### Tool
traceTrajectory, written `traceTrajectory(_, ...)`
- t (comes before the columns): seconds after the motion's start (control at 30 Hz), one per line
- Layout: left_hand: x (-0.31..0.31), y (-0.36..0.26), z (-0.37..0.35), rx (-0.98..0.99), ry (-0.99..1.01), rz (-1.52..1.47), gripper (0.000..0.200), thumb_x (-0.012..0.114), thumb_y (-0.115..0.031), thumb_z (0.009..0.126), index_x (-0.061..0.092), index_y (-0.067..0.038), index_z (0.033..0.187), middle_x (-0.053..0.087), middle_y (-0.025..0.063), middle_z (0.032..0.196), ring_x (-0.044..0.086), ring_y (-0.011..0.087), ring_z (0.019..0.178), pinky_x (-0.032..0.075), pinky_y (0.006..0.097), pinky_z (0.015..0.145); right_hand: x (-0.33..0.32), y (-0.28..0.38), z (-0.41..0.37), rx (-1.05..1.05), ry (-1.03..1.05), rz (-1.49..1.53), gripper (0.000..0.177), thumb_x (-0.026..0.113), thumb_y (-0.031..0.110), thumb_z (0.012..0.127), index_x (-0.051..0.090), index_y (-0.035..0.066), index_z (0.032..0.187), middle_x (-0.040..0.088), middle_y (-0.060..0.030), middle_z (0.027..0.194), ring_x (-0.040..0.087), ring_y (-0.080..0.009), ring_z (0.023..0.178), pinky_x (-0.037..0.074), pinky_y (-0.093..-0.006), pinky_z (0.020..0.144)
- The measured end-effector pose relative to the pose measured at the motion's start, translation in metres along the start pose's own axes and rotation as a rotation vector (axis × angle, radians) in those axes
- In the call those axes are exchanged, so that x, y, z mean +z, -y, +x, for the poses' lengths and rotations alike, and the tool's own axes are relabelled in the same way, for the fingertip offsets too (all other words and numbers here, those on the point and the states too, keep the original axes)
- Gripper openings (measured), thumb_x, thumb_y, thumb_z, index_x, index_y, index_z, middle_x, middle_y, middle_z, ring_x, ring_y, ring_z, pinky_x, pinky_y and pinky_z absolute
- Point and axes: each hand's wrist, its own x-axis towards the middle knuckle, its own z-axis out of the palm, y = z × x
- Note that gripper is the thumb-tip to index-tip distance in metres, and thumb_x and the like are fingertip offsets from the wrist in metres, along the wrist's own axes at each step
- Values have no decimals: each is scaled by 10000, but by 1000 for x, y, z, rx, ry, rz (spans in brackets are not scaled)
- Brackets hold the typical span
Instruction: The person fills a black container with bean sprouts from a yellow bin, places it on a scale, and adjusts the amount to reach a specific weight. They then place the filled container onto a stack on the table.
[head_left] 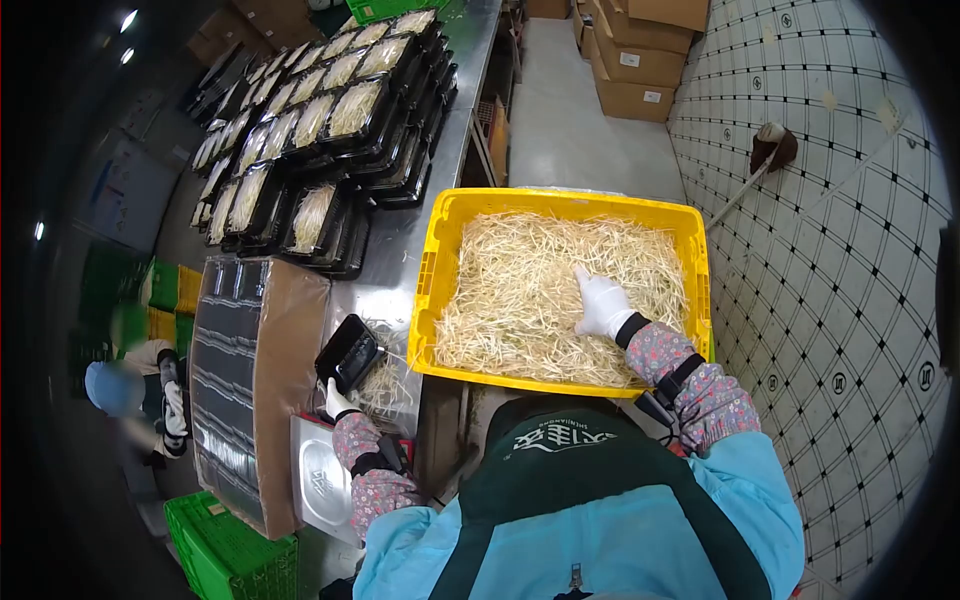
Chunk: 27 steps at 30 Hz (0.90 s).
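Stacked food trays (355,108) and cartons (625,95) suggest a packing workroom.

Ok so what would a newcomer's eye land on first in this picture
Probably the bright yellow crate at the centre, full of pale sprouts, with the white-gloved right hand at them. Next, perhaps, the tall stack of packed trays on the metal table, upper left. Below that, the left hand holds a black tray.

Small bright lamps (127,56) at upper left, pale glare on the steel table (393,255), dark fisheye-curved edges
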Motion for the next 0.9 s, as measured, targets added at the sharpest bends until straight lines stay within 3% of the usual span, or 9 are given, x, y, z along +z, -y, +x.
traceTrajectory(0.07, -5, 15, 18, -73, -1, 22, 228, 730, -248, 844, 663, -72, 973, 650, 88, 921, 624, 227, 752, 502, 392, 590, 2, 2, -6, -38, -7, -38, 1210, 883, 418, 554, 255, 6, 1502, 624, -192, 1141, 611, -336, 1085, 492, -465, 941)
traceTrajectory(0.17, -4, 23, -1, 9, -94, -188, 156, 702, -192, 846, 645, -68, 922, 620, 70, 753, 601, 205, 645, 484, 357, 550, 22, -5, -8, -47, -328, -192, 1201, 881, 427, 551, 268, 31, 1506, 611, -195, 1184, 599, -341, 1117, 458, -492, 979)
traceTrajectory(0.2, -13, 23, -2, 19, -2, -175, 221, 692, -177, 852, 651, -21, 1002, 648, 98, 834, 620, 224, 698, 510, 348, 592, 17, -9, -5, -84, -274, -105, 1160, 875, 423, 561, 301, 41, 1494, 625, -197, 1166, 613, -336, 1096, 487, -462, 949)
traceTrajectory(0.23, -11, 26, -3, 314, -64, -209, 306, 687, -179, 859, 637, 24, 1083, 663, 123, 936, 637, 242, 755, 539, 350, 653, 14, -8, -3, -75, -176, -65, 1147, 873, 420, 563, 312, 39, 1487, 632, -196, 1155, 619, -335, 1083, 496, -452, 937)
traceTrajectory(0.3, -3, 0, -73, 426, -118, -236, 339, 681, -171, 865, 626, 43, 1123, 658, 133, 1027, 643, 238, 852, 548, 349, 746, -7, -1, -6, -56, 17, 3, 1122, 870, 415, 566, 333, 35, 1475, 644, -194, 1133, 630, -333, 1058, 514, -431, 912)
traceTrajectory(0.53, 9, -47, -155, 637, 74, -280, 313, 617, -157, 943, 608, 50, 1178, 628, 125, 1134, 610, 211, 984, 511, 339, 901, -34, 5, -18, -188, -140, 136, 1088, 844, 353, 587, 317, 63, 1494, 648, -196, 1119, 633, -335, 1052, 525, -411, 885)
traceTrajectory(0.7, 32, -58, -210, 1053, 162, 47, 436, 544, -134, 989, 456, 41, 1379, 478, 188, 1421, 445, 277, 1325, 316, 390, 1139, -42, 44, 9, -297, -118, -25, 1105, 846, 334, 591, 289, 45, 1500, 652, -181, 1107, 637, -327, 1052, 529, -421, 876)
traceTrajectory(0.83, 21, -82, -265, 1527, 132, 415, 513, 564, -107, 955, 423, -10, 1439, 353, 207, 1517, 330, 370, 1408, 236, 466, 1177, -75, 145, 8, -473, -245, -109, 993, 847, 299, 584, 399, -29, 1407, 658, -183, 1066, 644, -330, 1014, 536, -409, 859)
traceTrajectory(0.9, 10, -86, -271, 1656, 141, 526, 559, 589, -157, 933, 417, -40, 1452, 314, 217, 1539, 282, 428, 1418, 233, 516, 1164, -80, 210, 9, -620, -272, -178, 810, 810, 252, 595, 491, -27, 1285, 659, -170, 1007, 646, -321, 957, 534, -410, 826)
